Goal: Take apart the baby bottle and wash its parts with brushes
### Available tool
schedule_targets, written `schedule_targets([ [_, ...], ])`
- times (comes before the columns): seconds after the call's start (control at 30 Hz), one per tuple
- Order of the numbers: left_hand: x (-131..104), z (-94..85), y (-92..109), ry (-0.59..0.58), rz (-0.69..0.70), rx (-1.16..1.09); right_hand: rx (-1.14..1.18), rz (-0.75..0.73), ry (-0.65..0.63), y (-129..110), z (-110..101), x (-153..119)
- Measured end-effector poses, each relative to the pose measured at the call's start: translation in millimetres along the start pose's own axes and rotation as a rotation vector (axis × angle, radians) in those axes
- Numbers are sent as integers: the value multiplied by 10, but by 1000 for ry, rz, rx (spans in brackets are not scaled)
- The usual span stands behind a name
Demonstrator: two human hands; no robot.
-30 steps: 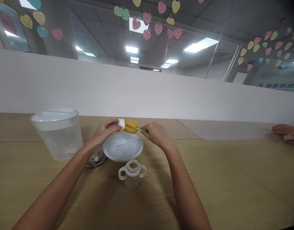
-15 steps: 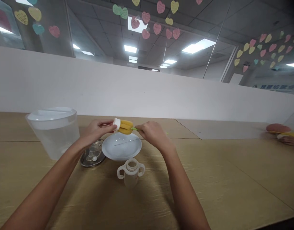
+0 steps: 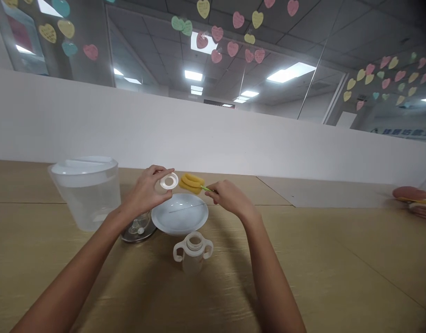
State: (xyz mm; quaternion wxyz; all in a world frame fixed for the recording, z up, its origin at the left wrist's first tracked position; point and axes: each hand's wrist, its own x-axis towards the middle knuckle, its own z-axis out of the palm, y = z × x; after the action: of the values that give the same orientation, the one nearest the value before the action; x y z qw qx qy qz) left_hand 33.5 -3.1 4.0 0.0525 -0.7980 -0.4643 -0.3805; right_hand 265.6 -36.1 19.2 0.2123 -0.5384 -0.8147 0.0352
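Between the thumb and fingers of my left hand (image 3: 147, 189) is a white screw ring (image 3: 169, 181), its round hole facing me. My right hand (image 3: 230, 196) grips the green handle of a sponge brush (image 3: 191, 182). The brush's yellow sponge head points left, just to the right of the ring and apart from it. Below both hands sits a white bowl (image 3: 180, 219) with a thin rod or straw lying across it. In front of the bowl stands an open two-handled baby bottle (image 3: 192, 254), upright.
A clear plastic bucket (image 3: 90, 199) with a white top stands at the left. Beside the bowl, a metal tray (image 3: 138, 235) holds small clear parts. At the far right another person's hand (image 3: 423, 210) shows near a pink object (image 3: 410, 193). A white wall (image 3: 213, 134) runs behind the table.
The sponge head has come away from the ring, which it was against before. My left hand has turned the ring so its opening faces me.
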Motion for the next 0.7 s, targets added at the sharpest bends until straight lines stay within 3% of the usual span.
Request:
schedule_targets([
  [0.2,-7,67,-44,-11,2,18,143,-107,17,-42,-8,-44],
  [0.5,-23,32,23,62,-2,-390,154,-158,-22,-35,72,34],
  [0.6,-11,10,31,-9,-60,-539,138,-197,0,-18,28,16],
  [0.7,13,53,23,-177,-178,-620,69,-232,24,-19,6,9],
])
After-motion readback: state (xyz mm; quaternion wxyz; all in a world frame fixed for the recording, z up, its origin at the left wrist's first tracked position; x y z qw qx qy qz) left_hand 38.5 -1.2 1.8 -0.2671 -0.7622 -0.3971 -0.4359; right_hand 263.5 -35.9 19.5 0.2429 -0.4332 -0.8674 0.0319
